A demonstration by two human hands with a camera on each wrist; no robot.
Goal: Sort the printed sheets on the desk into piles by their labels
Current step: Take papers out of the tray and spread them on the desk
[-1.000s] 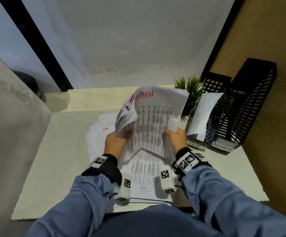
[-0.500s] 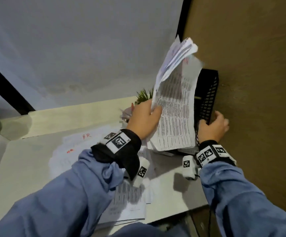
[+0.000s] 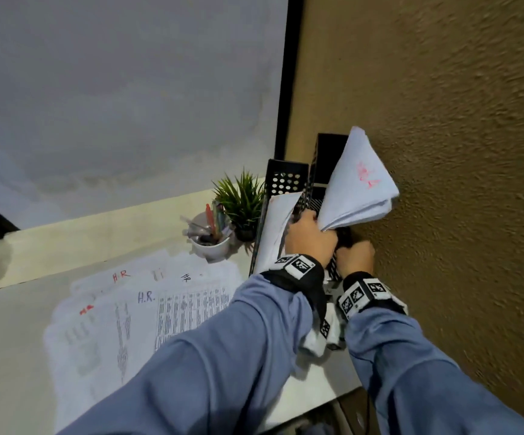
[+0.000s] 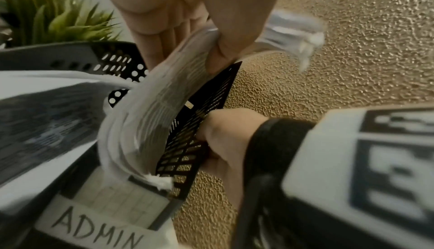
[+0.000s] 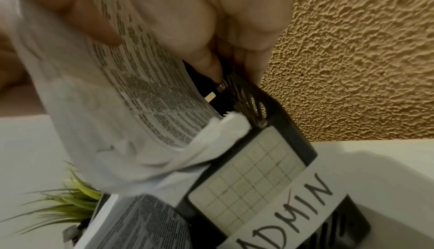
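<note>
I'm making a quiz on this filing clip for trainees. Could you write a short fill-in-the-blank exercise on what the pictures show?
1. The left hand grips a bent bundle of sheets and feeds its lower end into the black holder labelled ____.
2. The right hand grips the holder's ____ side wall.
3. Sheets on the desk bear the handwritten letters ____.
4. Beside the white pen cup stands a small green ____.

Missing words: ADMIN; perforated; H.R.; plant
</note>
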